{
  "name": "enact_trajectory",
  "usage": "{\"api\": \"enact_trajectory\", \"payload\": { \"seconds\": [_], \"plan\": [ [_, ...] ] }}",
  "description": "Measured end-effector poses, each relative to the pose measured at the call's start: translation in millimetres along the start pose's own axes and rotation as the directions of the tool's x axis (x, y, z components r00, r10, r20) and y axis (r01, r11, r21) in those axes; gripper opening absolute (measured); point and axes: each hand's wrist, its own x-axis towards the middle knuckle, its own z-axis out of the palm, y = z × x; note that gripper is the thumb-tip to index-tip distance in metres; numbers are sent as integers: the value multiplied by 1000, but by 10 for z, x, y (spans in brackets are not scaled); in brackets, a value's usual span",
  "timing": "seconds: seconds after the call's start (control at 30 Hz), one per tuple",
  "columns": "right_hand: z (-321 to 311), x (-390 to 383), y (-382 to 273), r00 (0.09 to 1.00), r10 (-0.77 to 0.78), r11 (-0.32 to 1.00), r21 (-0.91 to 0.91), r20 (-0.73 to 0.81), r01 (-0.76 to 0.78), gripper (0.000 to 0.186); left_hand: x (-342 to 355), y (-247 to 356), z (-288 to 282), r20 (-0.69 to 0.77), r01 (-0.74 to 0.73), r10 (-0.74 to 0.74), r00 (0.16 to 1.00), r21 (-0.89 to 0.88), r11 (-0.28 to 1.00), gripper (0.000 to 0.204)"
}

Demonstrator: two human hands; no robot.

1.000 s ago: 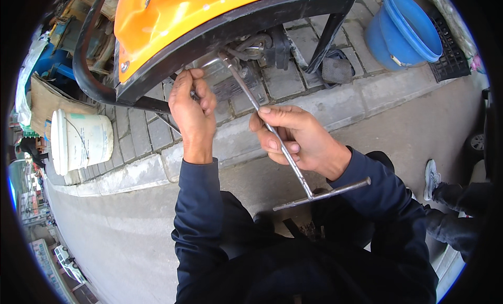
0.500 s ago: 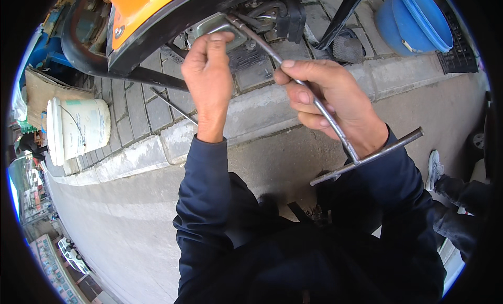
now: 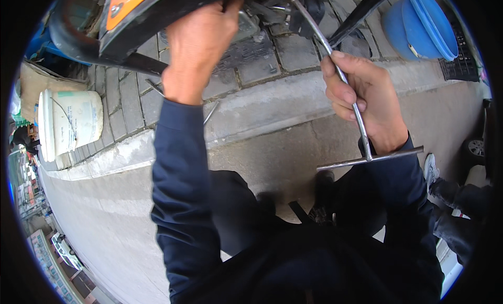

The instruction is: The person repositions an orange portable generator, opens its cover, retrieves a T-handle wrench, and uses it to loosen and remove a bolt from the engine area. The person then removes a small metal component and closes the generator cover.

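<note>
Left hand (image 3: 201, 42) on scooter underside (image 3: 157, 13); T-handle wrench (image 3: 340, 84) right (in right hand (image 3: 361, 99)); bucket (image 3: 70, 123) far left.

To your left, on the brick paving, lies one white plastic bucket (image 3: 70, 123), cylindrical, tipped on its side, with a faint pale green label band across its wall. Behind it, at the far left edge, you have one brown cardboard sheet or flattened box (image 3: 32, 84). You have no screens or signs clear enough to list.
</note>
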Motion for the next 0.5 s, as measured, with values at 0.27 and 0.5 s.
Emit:
{"api": "enact_trajectory", "payload": {
  "seconds": [0.27, 0.5],
  "plan": [
    [-95, -53, -20, 997, 38, 999, 2, 67, -38, 29, 52, -84, -137, 93, -161, 155, 984, 65, 985, 34],
    [-81, -111, 1, 983, 143, 990, -8, 113, -143, 33, 74, -130, -158, 88, -296, 283, 955, 275, 915, 39]
  ]
}}
